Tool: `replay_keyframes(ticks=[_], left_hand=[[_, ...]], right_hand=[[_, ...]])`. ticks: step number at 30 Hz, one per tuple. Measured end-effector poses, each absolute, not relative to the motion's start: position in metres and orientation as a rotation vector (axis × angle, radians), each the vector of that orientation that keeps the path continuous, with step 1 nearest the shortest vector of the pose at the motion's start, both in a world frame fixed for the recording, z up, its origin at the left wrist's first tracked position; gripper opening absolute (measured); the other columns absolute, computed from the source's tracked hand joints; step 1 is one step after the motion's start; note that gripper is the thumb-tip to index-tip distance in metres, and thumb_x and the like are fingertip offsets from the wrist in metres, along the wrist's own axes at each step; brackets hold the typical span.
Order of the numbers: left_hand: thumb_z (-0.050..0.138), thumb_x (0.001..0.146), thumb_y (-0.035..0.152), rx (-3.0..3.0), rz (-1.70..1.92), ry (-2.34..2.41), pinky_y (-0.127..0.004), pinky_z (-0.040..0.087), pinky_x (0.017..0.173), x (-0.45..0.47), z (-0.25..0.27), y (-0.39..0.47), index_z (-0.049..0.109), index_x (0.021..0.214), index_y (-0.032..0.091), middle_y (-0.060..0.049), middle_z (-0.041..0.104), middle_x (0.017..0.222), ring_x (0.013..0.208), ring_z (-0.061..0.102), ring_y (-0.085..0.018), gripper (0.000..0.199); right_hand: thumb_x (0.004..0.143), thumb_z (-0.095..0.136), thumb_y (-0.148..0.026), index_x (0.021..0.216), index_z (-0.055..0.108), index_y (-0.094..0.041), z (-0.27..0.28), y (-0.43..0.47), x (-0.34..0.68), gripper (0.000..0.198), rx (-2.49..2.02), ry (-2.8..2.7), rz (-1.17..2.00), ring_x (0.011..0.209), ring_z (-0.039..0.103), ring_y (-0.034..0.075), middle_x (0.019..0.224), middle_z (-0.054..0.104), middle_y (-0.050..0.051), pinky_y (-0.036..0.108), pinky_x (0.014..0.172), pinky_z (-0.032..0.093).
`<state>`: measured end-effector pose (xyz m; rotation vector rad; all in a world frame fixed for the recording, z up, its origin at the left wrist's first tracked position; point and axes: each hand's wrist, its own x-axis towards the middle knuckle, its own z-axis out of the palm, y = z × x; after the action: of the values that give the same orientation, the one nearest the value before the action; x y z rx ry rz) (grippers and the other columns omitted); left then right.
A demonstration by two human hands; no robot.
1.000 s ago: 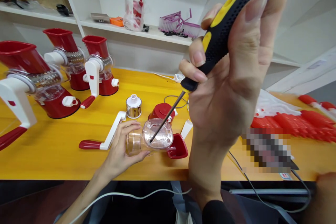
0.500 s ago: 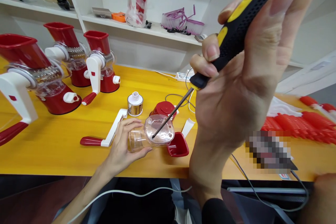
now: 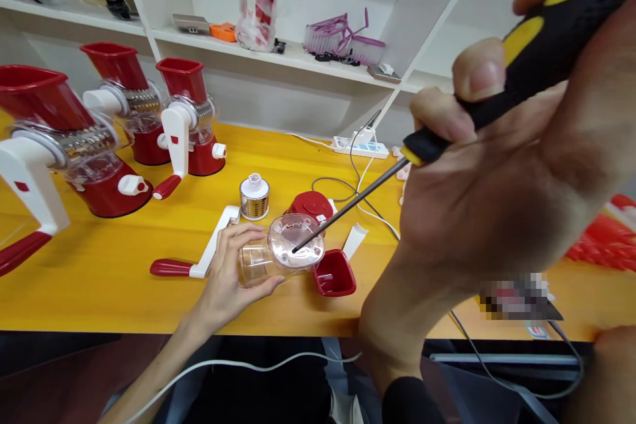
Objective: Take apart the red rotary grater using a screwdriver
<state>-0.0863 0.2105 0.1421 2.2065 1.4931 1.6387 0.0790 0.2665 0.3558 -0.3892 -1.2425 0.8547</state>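
Observation:
My left hand (image 3: 232,265) is closed round a clear plastic grater body (image 3: 258,264), its round end tilted toward me. In my right hand (image 3: 477,199), close to the camera, is a black and yellow screwdriver (image 3: 536,46). Its thin tip appears over the clear round end; whether it touches cannot be told. Behind and beside the clear body are a red round base (image 3: 311,204) and a red hopper (image 3: 338,277) with a white part. A white crank handle (image 3: 214,245) with a red grip lies left of my left hand, near a grater drum (image 3: 255,199).
Several red and white rotary graters (image 3: 84,146) stand at the left. A power strip (image 3: 360,146) with cables lies at the back, below white shelves (image 3: 298,59). Red wrapped items (image 3: 606,242) are at the right. A white cable (image 3: 248,364) crosses in front of me.
My right hand and the screwdriver handle have moved right and nearer the camera. The tip has shifted slightly up and right over the clear body. My left hand keeps its hold.

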Motion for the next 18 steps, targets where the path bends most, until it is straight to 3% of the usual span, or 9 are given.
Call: replay_keyframes(ticks=[3,5,14,18], left_hand=[[0.082,0.077,0.033,2.213,1.648,1.492,-0.048,0.049,0.099,-0.085,0.143,0.211,0.046,0.13,0.021,-0.011,0.057,0.12,0.117,0.055,-0.028,0.066],[0.082,0.077,0.033,2.209,1.655,1.489,-0.049,0.049,0.098,-0.085,0.143,0.212,0.046,0.13,0.022,-0.01,0.057,0.12,0.117,0.055,-0.028,0.065],[0.082,0.077,0.033,2.21,1.643,1.473,-0.048,0.049,0.099,-0.086,0.141,0.211,0.047,0.129,0.019,-0.011,0.057,0.12,0.118,0.054,-0.027,0.064],[0.082,0.077,0.033,2.207,1.644,1.47,-0.048,0.049,0.099,-0.086,0.142,0.211,0.047,0.129,0.02,-0.011,0.057,0.12,0.117,0.054,-0.027,0.064]], right_hand=[[0.093,0.041,-0.062,0.132,0.053,-0.044,0.356,0.265,0.077,0.045,-0.297,-1.201,0.824,0.073,0.056,0.011,0.09,0.05,0.0,0.02,0.048,0.037],[0.09,0.046,-0.066,0.134,0.051,-0.043,0.354,0.263,0.073,0.05,-0.281,-1.207,0.852,0.064,0.048,0.009,0.087,0.047,0.0,0.021,0.048,0.032],[0.091,0.031,-0.07,0.138,0.043,-0.052,0.335,0.268,0.047,0.052,-0.181,-1.294,0.605,0.064,0.038,0.013,0.091,0.044,0.001,0.028,0.055,0.025],[0.086,0.033,-0.075,0.139,0.043,-0.047,0.34,0.266,0.058,0.061,-0.206,-1.359,0.716,0.065,0.04,0.013,0.093,0.043,0.003,0.027,0.056,0.028]])
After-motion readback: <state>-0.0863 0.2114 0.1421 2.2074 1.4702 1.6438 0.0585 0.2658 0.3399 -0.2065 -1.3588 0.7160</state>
